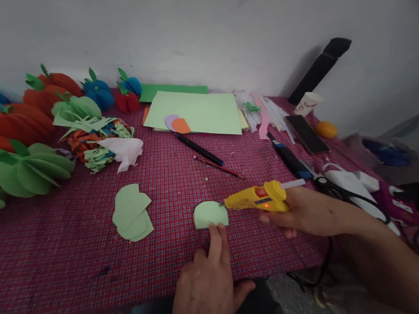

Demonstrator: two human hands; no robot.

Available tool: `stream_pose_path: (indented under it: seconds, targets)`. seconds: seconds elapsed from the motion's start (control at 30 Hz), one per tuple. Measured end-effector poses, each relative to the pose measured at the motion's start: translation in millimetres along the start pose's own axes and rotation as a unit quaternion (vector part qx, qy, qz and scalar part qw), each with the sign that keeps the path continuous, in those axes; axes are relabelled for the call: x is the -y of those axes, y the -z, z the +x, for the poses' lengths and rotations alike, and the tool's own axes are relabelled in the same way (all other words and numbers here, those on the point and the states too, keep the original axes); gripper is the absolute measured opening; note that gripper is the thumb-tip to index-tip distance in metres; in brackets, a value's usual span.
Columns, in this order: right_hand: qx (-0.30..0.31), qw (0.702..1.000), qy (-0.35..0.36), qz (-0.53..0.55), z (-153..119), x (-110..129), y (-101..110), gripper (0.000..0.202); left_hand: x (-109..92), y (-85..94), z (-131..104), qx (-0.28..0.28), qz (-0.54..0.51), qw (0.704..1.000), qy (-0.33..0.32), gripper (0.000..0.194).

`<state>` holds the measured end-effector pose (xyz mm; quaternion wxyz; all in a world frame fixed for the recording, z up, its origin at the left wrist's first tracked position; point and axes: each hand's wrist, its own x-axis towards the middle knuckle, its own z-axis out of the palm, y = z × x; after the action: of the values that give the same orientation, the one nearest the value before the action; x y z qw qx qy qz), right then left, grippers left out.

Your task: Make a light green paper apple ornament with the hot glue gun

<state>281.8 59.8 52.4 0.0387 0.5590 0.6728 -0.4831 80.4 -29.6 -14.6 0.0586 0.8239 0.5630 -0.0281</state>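
A pale green half-round piece of paper (208, 214) lies flat on the checked tablecloth. Two outstretched fingers of my left hand (208, 280) press on its lower edge, while the thumb is held apart. My right hand (302, 211) is wrapped round a yellow hot glue gun (254, 197) with a glue stick poking out of its back. The nozzle is at the right edge of the paper piece; whether it touches cannot be made out. To the left, several more pale green cut pieces (130, 213) lie overlapping.
Folded paper pumpkins (26, 169) crowd the left side beside a heap of paper scraps (98, 143). Paper sheets (202, 112), a black pen (200, 149) and a pencil (219, 167) lie further back. At right are a cutter knife (288, 157), scissors (331, 187), a phone (305, 133) and a paper cup (308, 103).
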Motion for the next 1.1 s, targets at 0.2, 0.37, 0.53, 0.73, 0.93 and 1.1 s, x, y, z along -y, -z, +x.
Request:
stream_pose_path:
  seconds: [0.2, 0.37, 0.53, 0.73, 0.93, 1.1]
  targets:
    - [-0.005, 1.000, 0.008, -0.020, 5, 0, 0, 0.039, 1, -1.9, 1, -0.006, -0.004, 1.000, 0.000, 0.081]
    - [0.001, 1.000, 0.030, -0.008, 11, 3, 0, 0.037, 1, -2.4, 1, -0.006, -0.008, 1.000, 0.000, 0.081]
    - [0.014, 0.999, 0.037, 0.019, 17, 7, -3, 0.042, 1, -1.1, 0, -0.004, -0.011, 1.000, -0.002, 0.082]
    - [0.007, 0.999, 0.033, -0.009, 11, 12, -1, 0.045, 0, -0.1, 0, -0.003, -0.007, 1.000, 0.007, 0.082]
    - [-0.005, 1.000, 0.013, -0.024, 3, 19, 2, 0.040, 0, 0.8, 1, -0.006, -0.011, 1.000, 0.007, 0.082]
    - [0.008, 0.999, 0.044, -0.012, 10, 24, -3, 0.041, 0, 2.8, 1, 0.009, -0.011, 1.000, 0.009, 0.081]
